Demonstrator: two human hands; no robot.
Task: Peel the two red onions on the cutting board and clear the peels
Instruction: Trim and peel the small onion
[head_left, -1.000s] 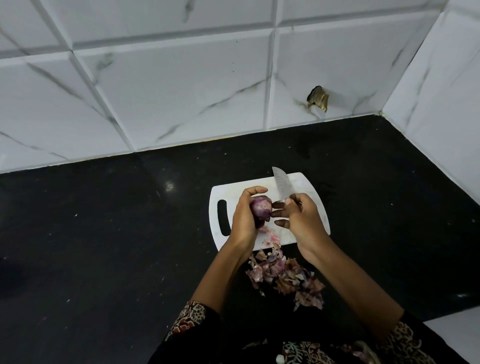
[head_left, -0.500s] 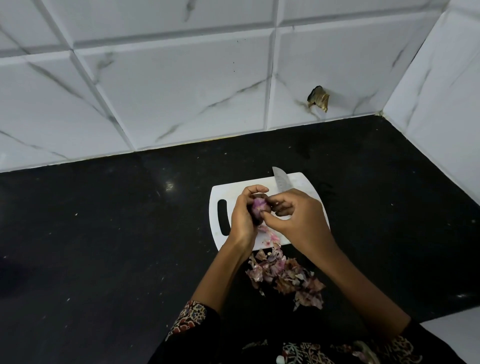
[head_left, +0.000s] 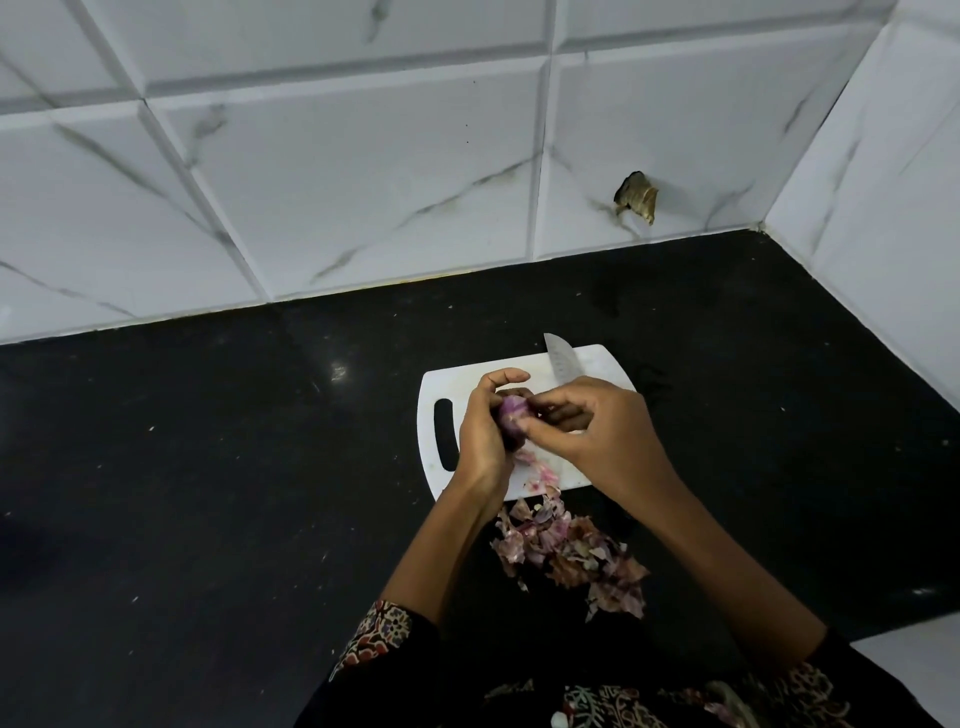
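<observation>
Right hand (head_left: 608, 436) has closed onto onion (head_left: 513, 410) gripped by left hand (head_left: 480, 431)

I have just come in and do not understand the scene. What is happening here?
A person is peeling a red onion above a white cutting board. The left hand grips the onion, and the right hand pinches at its skin. A knife lies on the board. Peels are heaped on the black counter before the board.
</observation>
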